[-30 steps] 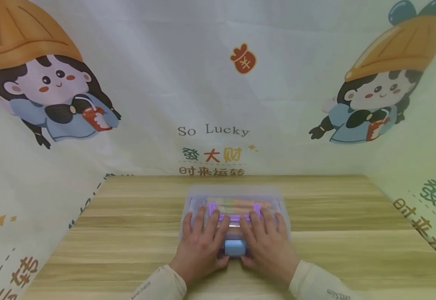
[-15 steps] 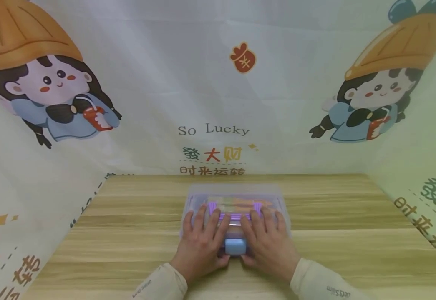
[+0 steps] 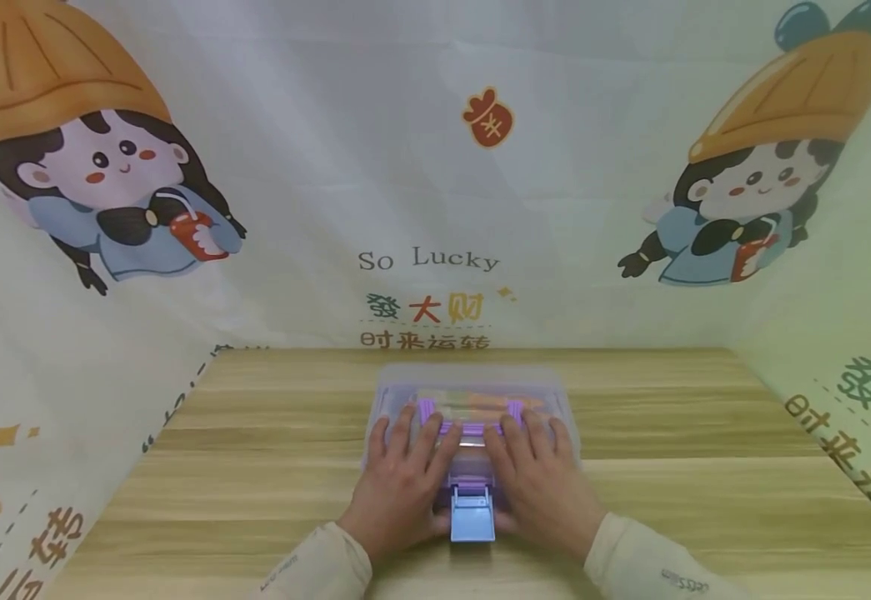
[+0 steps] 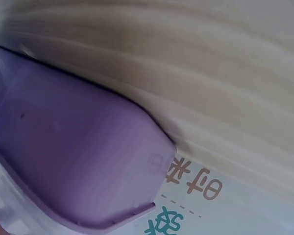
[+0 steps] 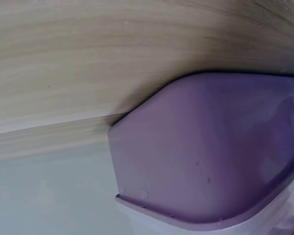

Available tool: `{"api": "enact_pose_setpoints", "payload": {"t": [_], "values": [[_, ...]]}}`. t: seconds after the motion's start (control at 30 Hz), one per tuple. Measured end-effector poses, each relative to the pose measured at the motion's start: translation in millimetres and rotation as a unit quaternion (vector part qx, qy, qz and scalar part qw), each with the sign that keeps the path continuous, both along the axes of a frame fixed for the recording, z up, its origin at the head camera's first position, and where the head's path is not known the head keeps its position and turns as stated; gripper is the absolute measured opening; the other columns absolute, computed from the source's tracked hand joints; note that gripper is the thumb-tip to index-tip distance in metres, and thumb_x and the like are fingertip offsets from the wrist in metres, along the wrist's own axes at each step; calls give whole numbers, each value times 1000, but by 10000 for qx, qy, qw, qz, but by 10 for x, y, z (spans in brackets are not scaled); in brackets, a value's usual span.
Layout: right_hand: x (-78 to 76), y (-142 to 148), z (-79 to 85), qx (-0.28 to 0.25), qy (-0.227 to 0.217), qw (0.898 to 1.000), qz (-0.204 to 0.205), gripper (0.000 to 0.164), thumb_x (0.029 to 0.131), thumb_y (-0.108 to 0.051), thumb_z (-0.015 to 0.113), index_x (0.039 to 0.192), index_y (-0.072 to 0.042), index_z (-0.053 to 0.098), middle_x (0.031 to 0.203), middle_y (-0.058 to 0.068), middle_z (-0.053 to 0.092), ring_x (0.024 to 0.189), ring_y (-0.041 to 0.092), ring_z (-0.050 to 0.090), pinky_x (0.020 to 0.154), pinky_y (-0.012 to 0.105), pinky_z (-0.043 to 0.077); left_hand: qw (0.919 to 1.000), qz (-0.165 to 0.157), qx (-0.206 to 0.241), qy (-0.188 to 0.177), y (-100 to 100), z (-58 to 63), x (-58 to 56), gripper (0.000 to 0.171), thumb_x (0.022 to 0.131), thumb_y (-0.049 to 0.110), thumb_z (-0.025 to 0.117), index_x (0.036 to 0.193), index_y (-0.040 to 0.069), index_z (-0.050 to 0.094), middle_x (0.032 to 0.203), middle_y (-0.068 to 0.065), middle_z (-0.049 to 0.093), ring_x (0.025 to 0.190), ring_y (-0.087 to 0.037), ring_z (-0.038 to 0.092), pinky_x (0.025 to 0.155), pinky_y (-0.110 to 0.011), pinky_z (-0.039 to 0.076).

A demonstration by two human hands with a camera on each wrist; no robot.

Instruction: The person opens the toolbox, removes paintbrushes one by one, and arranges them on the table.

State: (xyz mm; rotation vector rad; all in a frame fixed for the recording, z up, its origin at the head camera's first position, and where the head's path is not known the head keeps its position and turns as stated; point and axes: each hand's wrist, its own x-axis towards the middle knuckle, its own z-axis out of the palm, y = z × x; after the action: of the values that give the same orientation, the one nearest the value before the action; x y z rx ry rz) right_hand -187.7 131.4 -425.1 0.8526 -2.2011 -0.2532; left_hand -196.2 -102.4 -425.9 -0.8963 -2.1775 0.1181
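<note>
A plastic storage box (image 3: pixel 473 377) with a clear lid and purple body stands on the wooden table. Its lid carries a purple handle (image 3: pixel 473 428), and orange and greenish things show through. At the front, a light blue latch (image 3: pixel 473 518) is flipped outward, away from the wall. My left hand (image 3: pixel 397 483) rests on the lid's left half, fingers spread, thumb low beside the latch. My right hand (image 3: pixel 543 483) lies likewise on the right half, its thumb partly hidden behind the latch. Both wrist views show the purple box wall (image 4: pixel 83 137) close up.
Wood-grain table (image 3: pixel 270 442) surface extends on both sides of the box. A pale printed cloth (image 3: pixel 315 167) with cartoon figures and lettering surrounds the table at the back and sides.
The blue latch, lying against the box front in both earlier frames, has swung out and down toward me. My thumbs have shifted in behind it; the fingers stay on the lid.
</note>
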Motion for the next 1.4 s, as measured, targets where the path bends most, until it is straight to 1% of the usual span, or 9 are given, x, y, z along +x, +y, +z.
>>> {"api": "enact_pose_setpoints", "payload": {"t": [0.3, 0.47, 0.57, 0.67, 0.77, 0.9, 1.03, 1.23, 1.4], "values": [[17, 90, 49, 111, -252, 9996, 102, 100, 67, -67, 71, 139, -3, 44, 134, 23, 51, 121, 46, 49, 94, 62, 41, 9974, 204, -477, -500, -74, 91, 39, 105, 64, 64, 78, 150, 16, 41, 143, -15, 50, 133, -46, 41, 98, -68, 37], [87, 127, 68, -413, -516, 9976, 207, 92, 70, -63, 72, 137, -4, 48, 136, 23, 51, 128, 47, 45, 94, 69, 40, 9930, 434, -135, -1093, -106, 133, 118, 105, 65, 65, 79, 154, 28, 37, 149, -14, 45, 136, -49, 35, 95, -77, 32], [146, 145, 73, -900, -712, 9932, 174, 90, 69, -59, 76, 136, -6, 49, 137, 23, 50, 132, 46, 42, 90, 75, 39, 9881, 467, 159, -1459, -107, 148, 156, 104, 65, 61, 80, 154, 31, 36, 152, -16, 41, 137, -53, 31, 91, -76, 37], [185, 155, 78, -1190, -904, 9887, 146, 92, 68, -57, 78, 137, -6, 47, 139, 21, 48, 134, 44, 39, 88, 74, 41, 9862, 420, 291, -1572, -110, 153, 168, 104, 64, 57, 81, 154, 30, 37, 153, -16, 39, 137, -53, 30, 88, -72, 43], [194, 156, 84, -1285, -991, 9865, 228, 91, 67, -57, 79, 137, -6, 47, 139, 19, 48, 135, 43, 38, 85, 70, 45, 9874, 385, 294, -1510, -121, 146, 169, 103, 64, 56, 80, 153, 28, 39, 153, -15, 40, 137, -52, 30, 89, -71, 43], [186, 169, 108, -1343, -869, 9862, 434, 89, 68, -55, 77, 135, -4, 49, 136, 19, 50, 132, 43, 41, 87, 70, 44, 9899, 300, 306, -1353, -120, 152, 173, 102, 65, 60, 78, 153, 26, 40, 153, -15, 41, 137, -51, 32, 87, -72, 43], [167, 179, 192, -1384, -690, 9866, 525, 86, 72, -55, 71, 136, -2, 50, 134, 19, 51, 127, 44, 45, 89, 67, 44, 9929, 207, 408, -1098, -98, 225, 176, 102, 65, 63, 78, 152, 23, 41, 152, -15, 41, 135, -49, 34, 85, -71, 44], [133, 182, 339, -1358, -523, 9880, 517, 80, 75, -53, 68, 135, -3, 51, 133, 18, 52, 123, 41, 47, 82, 61, 47, 9958, 274, 394, -777, -70, 349, 145, 105, 62, 71, 75, 150, 22, 43, 151, -15, 40, 133, -46, 36, 83, -67, 45], [92, 194, 441, -1515, -340, 9859, 617, 68, 85, -46, 61, 137, -2, 51, 133, 20, 54, 120, 42, 50, 88, 62, 45, 9971, 192, 538, -502, -46, 423, 107, 102, 66, 75, 67, 149, 20, 44, 151, -17, 39, 136, -46, 33, 85, -68, 43]]}}
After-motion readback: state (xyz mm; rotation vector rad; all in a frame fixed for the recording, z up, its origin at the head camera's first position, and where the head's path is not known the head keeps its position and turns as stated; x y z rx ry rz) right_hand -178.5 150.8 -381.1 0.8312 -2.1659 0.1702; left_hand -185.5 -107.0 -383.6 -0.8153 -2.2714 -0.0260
